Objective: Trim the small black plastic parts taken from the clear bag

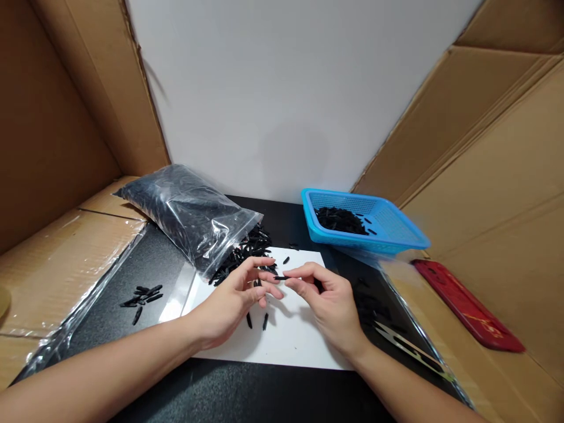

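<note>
Over the white sheet, my right hand pinches a small, thin black piece between thumb and fingertips. The piece lies nearly level and points toward my left hand. That hand is open, its fingers apart, close to the piece's far end. Another dark piece shows among the left fingers; I cannot tell whether they touch it. Behind my left hand, a heap of black pieces spills from the mouth of a clear plastic bag. Two loose pieces rest on the sheet below the fingers.
A blue mesh basket at the back right holds more black pieces. Several pieces lie in a small group at left. Scissors or tweezers-like metal tool and a red case are at right. Cardboard walls flank the table.
</note>
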The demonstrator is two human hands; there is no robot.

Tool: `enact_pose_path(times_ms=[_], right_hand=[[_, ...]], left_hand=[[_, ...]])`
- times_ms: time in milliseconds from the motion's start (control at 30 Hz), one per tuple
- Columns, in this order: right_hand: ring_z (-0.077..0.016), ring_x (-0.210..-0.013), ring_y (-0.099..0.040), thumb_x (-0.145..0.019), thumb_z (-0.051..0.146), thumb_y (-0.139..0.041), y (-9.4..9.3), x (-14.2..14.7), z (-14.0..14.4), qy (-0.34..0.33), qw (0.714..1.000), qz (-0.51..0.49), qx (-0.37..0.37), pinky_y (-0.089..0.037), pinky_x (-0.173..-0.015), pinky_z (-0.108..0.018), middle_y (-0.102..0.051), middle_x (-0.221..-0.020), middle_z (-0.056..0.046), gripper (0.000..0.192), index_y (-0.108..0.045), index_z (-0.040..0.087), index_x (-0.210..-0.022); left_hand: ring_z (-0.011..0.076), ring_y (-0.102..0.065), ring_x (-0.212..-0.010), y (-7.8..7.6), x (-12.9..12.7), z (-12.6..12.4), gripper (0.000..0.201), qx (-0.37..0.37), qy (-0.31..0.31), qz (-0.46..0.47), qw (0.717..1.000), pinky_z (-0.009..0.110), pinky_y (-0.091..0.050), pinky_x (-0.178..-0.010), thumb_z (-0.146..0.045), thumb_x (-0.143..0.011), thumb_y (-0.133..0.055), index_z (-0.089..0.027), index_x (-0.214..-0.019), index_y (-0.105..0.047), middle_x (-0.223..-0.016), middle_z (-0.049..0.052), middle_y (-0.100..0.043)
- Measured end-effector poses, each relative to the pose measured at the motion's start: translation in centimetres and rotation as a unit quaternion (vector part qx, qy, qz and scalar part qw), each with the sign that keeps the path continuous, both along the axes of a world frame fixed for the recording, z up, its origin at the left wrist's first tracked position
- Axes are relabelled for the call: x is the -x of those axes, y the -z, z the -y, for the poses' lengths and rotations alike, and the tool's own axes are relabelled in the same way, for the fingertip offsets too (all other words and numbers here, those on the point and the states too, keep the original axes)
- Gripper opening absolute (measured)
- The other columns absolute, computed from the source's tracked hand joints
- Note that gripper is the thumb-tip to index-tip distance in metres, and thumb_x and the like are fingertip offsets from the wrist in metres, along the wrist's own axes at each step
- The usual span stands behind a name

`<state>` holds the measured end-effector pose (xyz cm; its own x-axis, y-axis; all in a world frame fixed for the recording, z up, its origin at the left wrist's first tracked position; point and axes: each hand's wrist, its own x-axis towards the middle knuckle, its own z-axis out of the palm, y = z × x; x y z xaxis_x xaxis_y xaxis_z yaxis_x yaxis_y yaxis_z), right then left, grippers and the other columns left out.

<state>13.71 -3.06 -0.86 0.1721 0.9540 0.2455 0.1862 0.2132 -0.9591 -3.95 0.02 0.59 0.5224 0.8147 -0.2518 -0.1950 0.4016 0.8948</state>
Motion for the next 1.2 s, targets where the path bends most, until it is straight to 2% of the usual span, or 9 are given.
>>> enact_pose_path(times_ms=[200, 333, 433, 600, 667, 767, 867, 1033, 1200], right_hand=[[-0.0161, -0.056, -0.044, -0.074, 0.04, -0.077, -0.03, -0.33, -0.2, -0.001, 0.999, -0.03, 0.015, -0.037, -0.055, -0.029, -0.06, -0.059, -0.001, 0.019, -0.075, 0.022, -0.071], [-0.0152, -0.058, -0.043, -0.075, 0.039, -0.076, 0.05, -0.24, -0.31, -0.01, 0.999, -0.036, 0.018, -0.036, -0.056, -0.029, -0.056, -0.06, 0.001, 0.02, -0.071, 0.021, -0.07], [-0.0114, -0.052, -0.037, -0.078, 0.04, -0.072, 0.01, 0.02, -0.36, -0.038, 0.991, -0.115, 0.059, -0.029, -0.048, -0.024, -0.049, -0.057, 0.004, 0.024, -0.063, 0.02, -0.068], [-0.009, -0.045, -0.032, -0.082, 0.042, -0.06, -0.24, 0.15, -0.55, -0.149, 0.93, -0.294, 0.165, -0.012, -0.038, -0.022, -0.059, -0.065, 0.001, 0.024, -0.052, 0.021, -0.073], [-0.0083, -0.045, -0.029, -0.082, 0.042, -0.062, -0.3, 0.09, -0.58, -0.155, 0.937, -0.263, 0.167, -0.013, -0.039, -0.022, -0.056, -0.065, 0.002, 0.023, -0.056, 0.021, -0.075], [-0.0097, -0.05, -0.033, -0.079, 0.036, -0.07, -0.3, 0.03, -0.43, -0.136, 0.978, -0.108, 0.114, -0.024, -0.046, -0.023, -0.048, -0.061, 0.004, 0.017, -0.068, 0.02, -0.084], [-0.0129, -0.057, -0.04, -0.08, 0.032, -0.069, -0.2, 0.01, -0.19, -0.117, 0.991, 0.013, 0.058, -0.033, -0.055, -0.026, -0.045, -0.059, 0.004, 0.015, -0.074, 0.02, -0.089], [-0.0115, -0.052, -0.034, -0.079, 0.028, -0.068, -0.06, -0.12, -0.13, -0.085, 0.994, 0.062, 0.02, -0.029, -0.052, -0.026, -0.038, -0.054, 0.006, 0.01, -0.073, 0.019, -0.08], [-0.012, -0.054, -0.037, -0.08, 0.027, -0.068, -0.05, -0.32, -0.18, -0.062, 0.996, 0.065, -0.011, -0.031, -0.053, -0.026, -0.046, -0.058, 0.004, 0.009, -0.07, 0.02, -0.076]], left_hand=[[0.0168, -0.066, -0.07, 0.28, 0.1, -0.34, 0.03, -0.02, 0.027, 0.001, 0.999, 0.026, -0.043, -0.058, -0.023, -0.077, -0.074, -0.017, -0.102, -0.058, -0.086, 0.008, -0.073], [0.0088, -0.057, -0.052, 0.32, 0.17, -0.57, 0.015, -0.051, 0.02, -0.032, 0.998, 0.023, -0.042, -0.054, -0.025, -0.081, -0.072, -0.014, -0.084, -0.064, -0.082, 0.009, -0.076], [0.0097, -0.061, -0.055, 0.27, 0.14, -0.63, 0.017, -0.057, 0.024, -0.046, 0.997, 0.023, -0.046, -0.059, -0.025, -0.081, -0.072, -0.012, -0.092, -0.071, -0.072, 0.006, -0.075], [0.0137, -0.069, -0.061, -0.01, 0.1, -0.58, 0.042, -0.056, 0.017, -0.045, 0.997, 0.025, -0.052, -0.062, -0.022, -0.076, -0.077, -0.014, -0.115, -0.066, -0.067, 0.0, -0.071], [0.0132, -0.068, -0.056, -0.21, 0.09, -0.55, 0.044, -0.065, 0.017, -0.056, 0.996, 0.023, -0.052, -0.058, -0.02, -0.075, -0.077, -0.014, -0.116, -0.063, -0.063, -0.001, -0.071], [0.0126, -0.067, -0.053, -0.47, 0.07, -0.47, 0.033, -0.074, 0.015, -0.064, 0.995, 0.021, -0.051, -0.054, -0.018, -0.074, -0.076, -0.012, -0.104, -0.064, -0.06, 0.001, -0.072], [0.0128, -0.067, -0.051, -0.58, 0.05, -0.42, 0.024, -0.077, 0.014, -0.057, 0.995, 0.019, -0.051, -0.052, -0.018, -0.073, -0.076, -0.013, -0.092, -0.063, -0.058, 0.001, -0.071], [0.014, -0.07, -0.054, -0.23, 0.15, -0.51, 0.025, -0.071, 0.002, -0.028, 0.997, 0.019, -0.053, -0.051, -0.02, -0.073, -0.078, -0.014, -0.09, -0.061, -0.06, 0.0, -0.071], [0.0146, -0.074, -0.067, 0.25, 0.24, -0.85, 0.022, -0.077, -0.013, -0.018, 0.997, 0.022, -0.057, -0.065, -0.026, -0.079, -0.075, -0.014, -0.095, -0.065, -0.07, 0.002, -0.074]])
